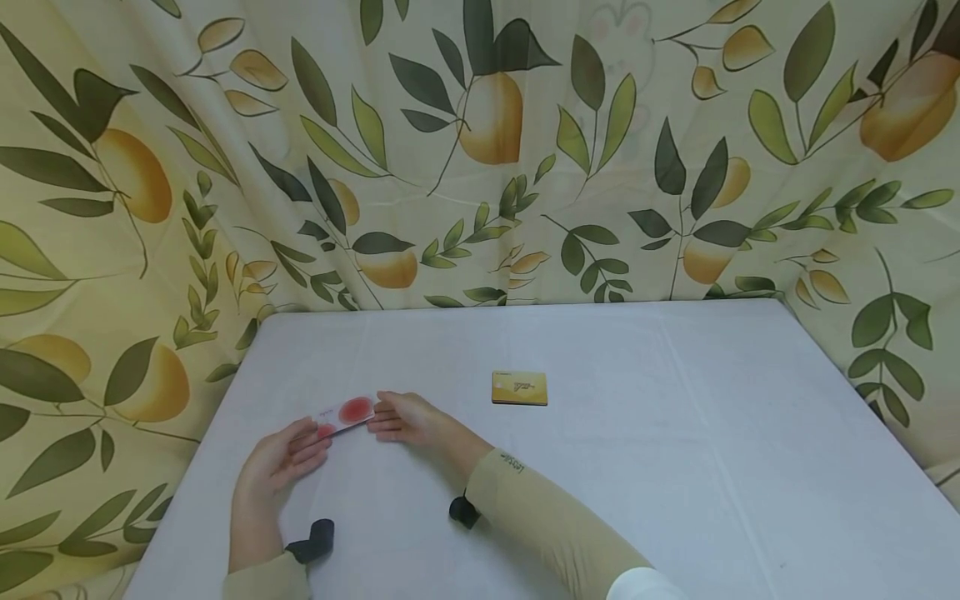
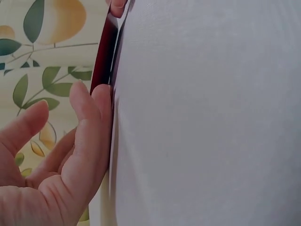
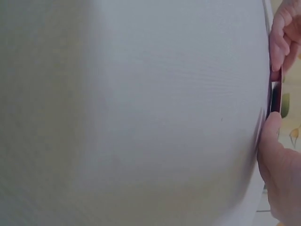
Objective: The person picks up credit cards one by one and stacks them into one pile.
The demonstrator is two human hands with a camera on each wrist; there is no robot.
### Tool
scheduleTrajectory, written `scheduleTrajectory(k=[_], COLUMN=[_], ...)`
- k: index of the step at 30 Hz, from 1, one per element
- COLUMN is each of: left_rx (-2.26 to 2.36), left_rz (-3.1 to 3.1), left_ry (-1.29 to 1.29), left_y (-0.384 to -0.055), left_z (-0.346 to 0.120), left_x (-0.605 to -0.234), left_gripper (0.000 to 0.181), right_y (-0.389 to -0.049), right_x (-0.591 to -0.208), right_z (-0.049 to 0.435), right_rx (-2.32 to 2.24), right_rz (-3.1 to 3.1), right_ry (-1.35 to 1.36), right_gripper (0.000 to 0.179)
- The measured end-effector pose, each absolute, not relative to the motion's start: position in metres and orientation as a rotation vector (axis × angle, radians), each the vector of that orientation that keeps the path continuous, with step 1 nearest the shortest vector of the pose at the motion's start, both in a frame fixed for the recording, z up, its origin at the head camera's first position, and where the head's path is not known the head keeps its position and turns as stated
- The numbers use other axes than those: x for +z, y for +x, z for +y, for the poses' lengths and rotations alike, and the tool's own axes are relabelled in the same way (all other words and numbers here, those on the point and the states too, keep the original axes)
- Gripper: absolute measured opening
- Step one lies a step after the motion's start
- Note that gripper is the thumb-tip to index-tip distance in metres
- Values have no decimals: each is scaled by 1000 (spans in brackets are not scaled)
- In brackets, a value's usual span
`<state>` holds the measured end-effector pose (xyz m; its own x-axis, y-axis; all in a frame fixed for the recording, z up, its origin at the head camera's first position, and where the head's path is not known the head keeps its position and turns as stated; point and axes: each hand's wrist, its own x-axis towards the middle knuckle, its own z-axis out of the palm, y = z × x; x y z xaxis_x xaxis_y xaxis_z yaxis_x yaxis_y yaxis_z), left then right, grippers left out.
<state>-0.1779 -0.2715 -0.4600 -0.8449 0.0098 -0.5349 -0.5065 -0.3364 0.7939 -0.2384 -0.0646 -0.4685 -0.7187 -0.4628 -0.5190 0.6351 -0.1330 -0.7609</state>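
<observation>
A thin, flat rectangular piece, white with pink-red circles (image 1: 355, 409), is between the two hands at the left of the table. My left hand (image 1: 285, 458) is at its left end, fingers mostly straight and touching it. In the left wrist view, the thumb of the left hand (image 2: 70, 155) stands apart from the fingers. At the opposite end, my right hand (image 1: 412, 418) touches the piece with extended fingers. The right wrist view catches the right hand (image 3: 280, 165) beside the dark red edge of the piece (image 3: 277, 98), which stands close over the cloth.
A flat yellow rectangular piece (image 1: 520, 388) lies farther back, right of the hands. White cloth (image 1: 675, 467) covers the table. Behind and at the sides hangs a curtain (image 1: 480, 208) printed with fruit and leaves. Dark wrist cameras (image 1: 321, 538) stick out near the sleeves.
</observation>
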Motion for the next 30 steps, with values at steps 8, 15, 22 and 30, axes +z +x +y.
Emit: scheduleTrajectory(k=[8,15,22,30], left_rx=[2198,2165,2177,2275], left_rz=[1651,1749,1796,1790], left_ry=[-687,-626,-670,-742], left_y=[-181,-182,-186,-196], left_z=[-263,-253,-240,-222], left_x=[-465,-468,-466,-463], left_gripper=[41,46,53,50], right_y=[-239,-240,-238,-240], right_x=[-467,-468,-468,-465], right_z=[-60,-53,-46,-38], right_rx=[-1880,-1896,-1980,-2027], right_rz=[1500,1530,1548,1599], right_ry=[229,292,372,427], right_gripper=[38,28,25,24])
